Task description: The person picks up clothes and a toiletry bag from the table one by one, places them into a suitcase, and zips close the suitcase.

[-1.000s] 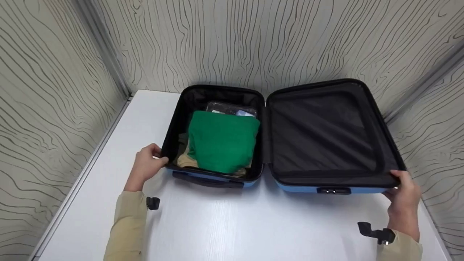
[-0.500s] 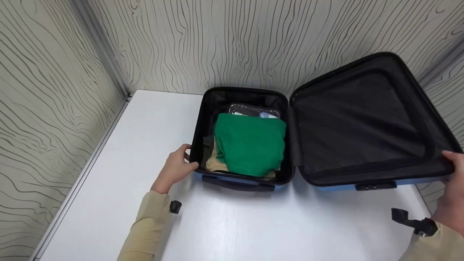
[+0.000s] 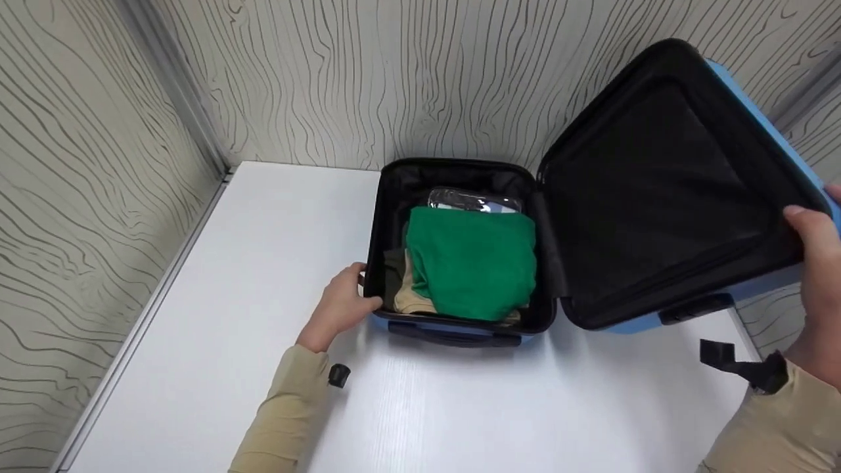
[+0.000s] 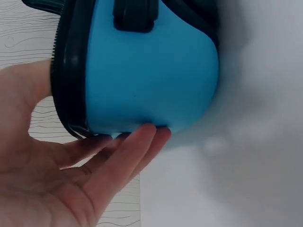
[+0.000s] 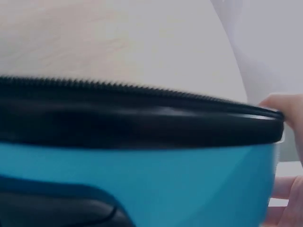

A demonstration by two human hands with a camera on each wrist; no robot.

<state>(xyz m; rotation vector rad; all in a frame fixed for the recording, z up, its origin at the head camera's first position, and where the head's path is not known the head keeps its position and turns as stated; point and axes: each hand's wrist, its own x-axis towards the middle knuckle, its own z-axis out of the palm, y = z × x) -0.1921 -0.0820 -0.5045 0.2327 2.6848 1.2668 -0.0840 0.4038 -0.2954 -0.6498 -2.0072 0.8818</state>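
Open blue suitcase [image 3: 460, 162] on the desk [image 3: 295, 223], around a green cloth [image 3: 476, 263].
Left of the green cloth, the left hand [image 3: 340, 303] pinches the suitcase's rim; well right, the right hand [image 3: 822, 279], thumb inside, grips the raised, tilted lid [image 3: 657, 190].

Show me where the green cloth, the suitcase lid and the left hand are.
Green cloth [image 3: 474, 263]: head view, on the middle of its upper face.
Suitcase lid [image 3: 657, 190]: head view, on its dark inner lining.
Left hand [image 3: 340, 303]: head view, on the back of the hand.
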